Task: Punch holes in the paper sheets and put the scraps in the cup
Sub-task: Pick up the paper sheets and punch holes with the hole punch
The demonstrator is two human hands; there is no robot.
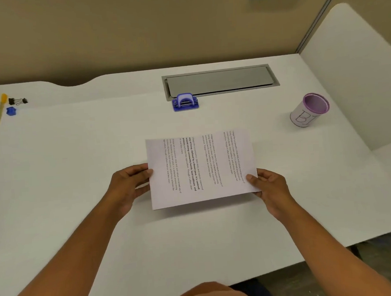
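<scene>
Printed paper sheets (200, 168) with sideways text are held just above the white desk (76, 155), near its middle. My left hand (129, 182) pinches their left edge, thumb on top. My right hand (267, 184) grips the near right corner the same way. A small blue hole punch (185, 102) stands beyond the sheets, apart from them, at the front rim of a grey cable tray. A white cup (309, 110) with a purple rim and handwritten letters stands upright at the right, beyond my right hand.
A grey recessed cable tray (220, 81) lies at the back of the desk. At the far left are a yellow pen (0, 109), black binder clips (17, 100) and a small blue object (11, 111). A white partition (355, 81) closes the right side.
</scene>
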